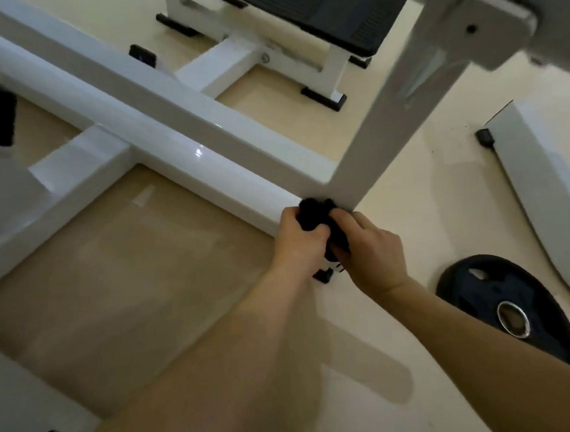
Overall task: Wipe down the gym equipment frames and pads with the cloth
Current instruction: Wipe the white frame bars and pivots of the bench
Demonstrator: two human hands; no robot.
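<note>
We have both hands a little right of the middle of the frame, working the joint where the long white steel floor rail, running down from the upper left, meets the white square post that rises toward the upper right. The black fluffy cloth is bunched into a wad and pressed into that corner, touching the foot of the post. Our left hand has its fingers curled round the upper part of the wad. Our right hand pinches the lower part from the right, so both hands grip the one cloth, with the fingertips mostly buried in the pile. Just below the hands, a small black rubber foot cap peeks out at the rail's end. We judge the step in hand to be wiping the frame at floor level. The pads look not yet reached: a black ribbed pad on a white stand sits at the top centre, well apart from us. The next move, as we see it, calls for holding the cloth firmly against the metal and drawing it up the post or back along the rail, covering every face. We would also mind the round black weight plate lying on the pale floor at the lower right, near our right forearm.
</note>
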